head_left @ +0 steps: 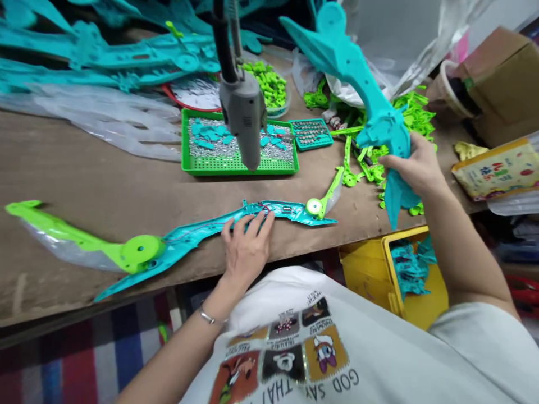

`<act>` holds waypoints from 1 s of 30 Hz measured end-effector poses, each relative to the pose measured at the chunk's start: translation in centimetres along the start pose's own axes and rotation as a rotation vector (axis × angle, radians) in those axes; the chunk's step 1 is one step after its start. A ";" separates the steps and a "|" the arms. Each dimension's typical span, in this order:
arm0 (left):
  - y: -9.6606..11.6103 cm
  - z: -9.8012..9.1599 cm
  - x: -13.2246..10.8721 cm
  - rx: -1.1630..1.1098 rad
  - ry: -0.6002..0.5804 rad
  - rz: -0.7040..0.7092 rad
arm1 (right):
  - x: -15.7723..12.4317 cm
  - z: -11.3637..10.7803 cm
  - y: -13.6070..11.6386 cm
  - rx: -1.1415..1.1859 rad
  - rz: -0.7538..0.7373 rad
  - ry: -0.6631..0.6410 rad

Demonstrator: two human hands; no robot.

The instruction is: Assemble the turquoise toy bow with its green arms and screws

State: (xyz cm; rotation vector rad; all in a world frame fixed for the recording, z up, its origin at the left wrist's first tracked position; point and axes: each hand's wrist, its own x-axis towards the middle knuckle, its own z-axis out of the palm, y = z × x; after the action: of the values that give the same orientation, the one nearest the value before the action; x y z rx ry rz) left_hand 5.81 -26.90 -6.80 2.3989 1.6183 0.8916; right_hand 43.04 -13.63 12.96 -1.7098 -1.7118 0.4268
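Observation:
On the bench edge lies a toy bow half (210,227), a turquoise shell facing up with thin wires, a small spring-like part and lime-green limbs at both ends. My left hand (248,241) rests on its middle, fingers stretched out and touching the shell by the red wires; the thumb is hidden. Held up at the right is a matching turquoise bow shell (357,73), with my right hand (421,165) closed around its lower part. A grey electric screwdriver (244,112) hangs nose down above the bench, in front of a green tray (240,165) of screws and small turquoise pieces.
Turquoise shells (92,50) are piled at the back left beside plastic film (105,112). Lime-green parts (415,115) and a small turquoise tray (311,133) lie rightward. Below the edge stands a yellow bin (366,275) with turquoise parts. A cardboard box (501,84) is far right.

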 end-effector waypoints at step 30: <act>-0.6 -0.8 -1.4 0.064 -0.072 0.068 | -9.1 2.8 1.5 0.570 0.072 -0.386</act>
State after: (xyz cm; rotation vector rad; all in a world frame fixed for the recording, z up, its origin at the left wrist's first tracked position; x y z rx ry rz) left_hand 4.55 -28.10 -6.97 2.5120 1.5711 0.7657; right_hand 41.59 -21.69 7.91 -1.3219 -1.5715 1.2142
